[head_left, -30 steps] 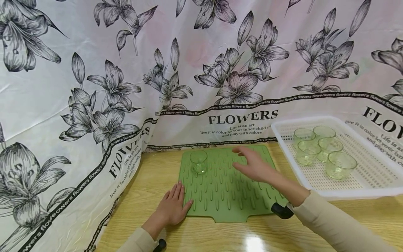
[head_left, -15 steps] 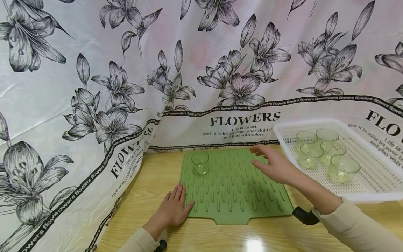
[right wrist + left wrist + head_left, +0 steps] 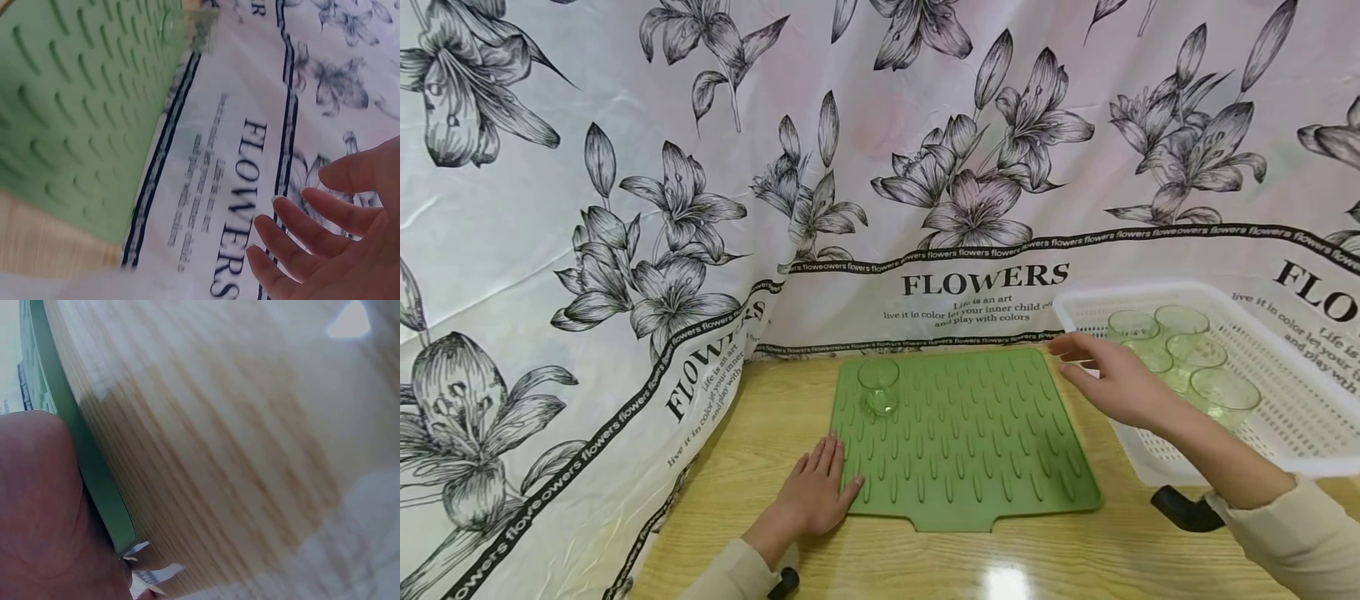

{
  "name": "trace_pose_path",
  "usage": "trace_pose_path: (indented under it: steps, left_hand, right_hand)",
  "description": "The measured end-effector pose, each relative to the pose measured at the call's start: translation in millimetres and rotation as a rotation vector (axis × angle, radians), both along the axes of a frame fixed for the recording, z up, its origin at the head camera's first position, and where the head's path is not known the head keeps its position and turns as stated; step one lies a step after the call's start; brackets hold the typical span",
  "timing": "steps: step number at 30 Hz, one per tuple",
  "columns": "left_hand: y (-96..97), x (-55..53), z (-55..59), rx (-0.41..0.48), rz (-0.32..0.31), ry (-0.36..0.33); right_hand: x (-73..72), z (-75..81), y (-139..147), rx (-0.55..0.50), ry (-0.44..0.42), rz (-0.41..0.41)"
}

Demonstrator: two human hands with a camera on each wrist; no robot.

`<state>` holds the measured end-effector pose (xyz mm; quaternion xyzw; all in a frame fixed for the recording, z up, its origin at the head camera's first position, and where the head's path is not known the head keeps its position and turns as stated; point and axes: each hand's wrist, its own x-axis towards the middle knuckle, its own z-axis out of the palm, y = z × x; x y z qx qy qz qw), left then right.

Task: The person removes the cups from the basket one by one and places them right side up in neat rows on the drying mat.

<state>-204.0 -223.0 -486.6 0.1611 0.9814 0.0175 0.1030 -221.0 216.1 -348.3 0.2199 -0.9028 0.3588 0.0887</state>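
Note:
A clear, green-tinted drinking glass [image 3: 878,388] stands upright at the back left of the green ridged mat [image 3: 962,450]. My left hand [image 3: 812,492] lies flat at the mat's left edge, its fingers straight and touching the edge. Empty and loosely spread, my right hand [image 3: 1120,379] hovers between the mat's back right corner and the white basket [image 3: 1150,467]. Several more such glasses [image 3: 1225,396] stand inside that basket, partly hidden behind my right hand and forearm. In the right wrist view the fingers [image 3: 300,225] are relaxed, with nothing between them.
Under everything is a wooden table [image 3: 737,425]. A white curtain [image 3: 820,308] printed with flowers and lettering hangs behind and along the left side. The basket's raised rim borders the table's right part.
My right hand has moved right, from above the mat to the basket's near left side. The left hand stays in place, as does the glass on the mat.

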Motion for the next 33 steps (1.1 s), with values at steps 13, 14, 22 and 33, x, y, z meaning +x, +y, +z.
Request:
trace_pose_path:
  steps: [13, 14, 22, 33]
  left_hand:
    - [1.8, 0.0, -2.5, 0.009, -0.002, 0.02]
    - [2.1, 0.6, -1.6, 0.004, 0.001, 0.02]
    - [1.3, -0.4, -3.7, 0.003, 0.003, 0.012]
    - [2.6, 0.9, 1.4, 0.012, 0.005, 0.001]
  right_hand:
    - [0.6, -7.6, 59, 0.071, -0.006, -0.104]
    - [0.2, -9.0, 62, 0.075, -0.002, -0.11]
    - [-3.8, -19.6, 85, 0.088, 0.05, -0.129]
    - [-4.9, -28.6, 115, 0.12, 0.048, -0.189]
